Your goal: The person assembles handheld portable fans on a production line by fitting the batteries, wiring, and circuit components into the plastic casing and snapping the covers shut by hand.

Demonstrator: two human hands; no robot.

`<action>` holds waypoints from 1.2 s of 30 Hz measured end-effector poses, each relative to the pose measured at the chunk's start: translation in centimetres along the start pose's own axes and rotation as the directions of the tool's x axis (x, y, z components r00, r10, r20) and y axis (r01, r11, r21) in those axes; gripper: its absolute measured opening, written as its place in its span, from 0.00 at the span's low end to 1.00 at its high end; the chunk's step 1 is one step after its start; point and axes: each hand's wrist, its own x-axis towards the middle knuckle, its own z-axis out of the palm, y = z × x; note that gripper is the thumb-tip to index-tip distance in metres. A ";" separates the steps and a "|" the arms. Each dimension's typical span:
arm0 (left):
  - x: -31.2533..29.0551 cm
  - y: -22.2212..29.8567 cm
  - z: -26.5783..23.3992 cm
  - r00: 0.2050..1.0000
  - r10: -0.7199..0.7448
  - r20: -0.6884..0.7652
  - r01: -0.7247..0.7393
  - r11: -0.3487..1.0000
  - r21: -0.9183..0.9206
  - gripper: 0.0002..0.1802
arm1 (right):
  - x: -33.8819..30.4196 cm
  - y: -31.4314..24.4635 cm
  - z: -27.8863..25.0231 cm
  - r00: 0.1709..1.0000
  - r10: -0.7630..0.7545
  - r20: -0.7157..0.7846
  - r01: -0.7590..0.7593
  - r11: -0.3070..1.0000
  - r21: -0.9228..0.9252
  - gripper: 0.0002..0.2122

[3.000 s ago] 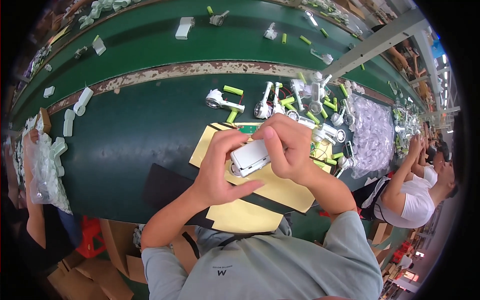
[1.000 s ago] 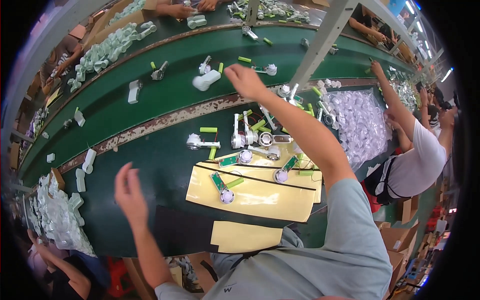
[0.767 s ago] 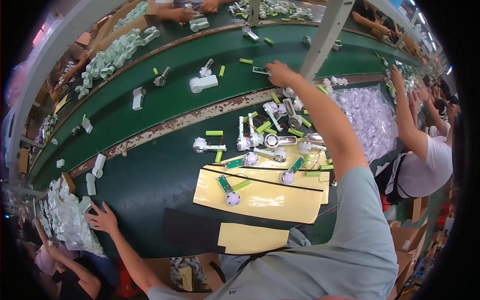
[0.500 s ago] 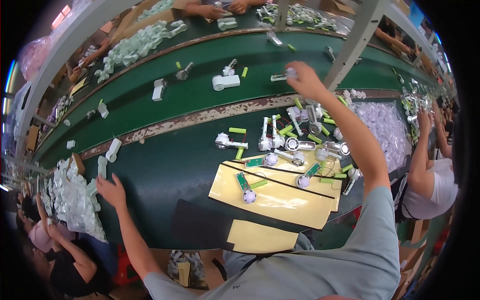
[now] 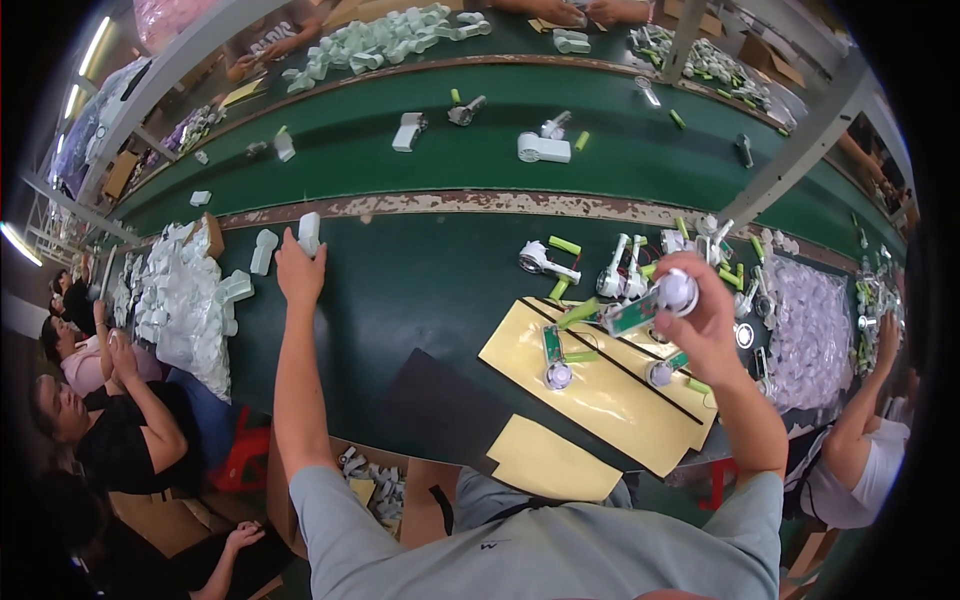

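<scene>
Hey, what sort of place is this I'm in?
Probably a factory with an assembly line for small electronics. A long green belt bears scattered white casings and green cylinders, your right hand holds a circuit board, and a co-worker in white is close by on the right.

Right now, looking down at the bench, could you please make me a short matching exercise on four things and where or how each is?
1. Left hand
2. Right hand
3. Dark sheet
4. Plastic bag on the right

A. Full of pale lilac parts
B. At a white casing
C. Flat, left of the small yellow sheet
D. Holding a white round part with a green circuit board

Pairs: 1-B, 2-D, 3-C, 4-A
</scene>
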 end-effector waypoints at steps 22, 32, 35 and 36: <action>-13.2 23.4 -9.2 0.557 0.800 0.224 0.506 -0.113 -0.855 0.17 | -4.4 1.0 4.2 0.988 0.088 -0.128 -0.009 0.855 0.518 0.16; -14.6 25.1 -7.3 0.671 0.719 0.184 0.486 -0.239 -0.841 0.17 | -6.2 2.6 5.7 0.955 0.238 -0.177 -0.079 0.780 0.621 0.15; -14.9 24.7 -8.4 0.645 0.721 0.252 0.577 -0.244 -0.779 0.20 | -6.4 2.5 5.1 0.954 0.253 -0.160 -0.107 0.788 0.607 0.16; -15.0 24.6 -8.1 0.646 0.720 0.254 0.579 -0.245 -0.778 0.20 | -6.4 2.5 5.0 0.954 0.270 -0.127 -0.141 0.784 0.605 0.16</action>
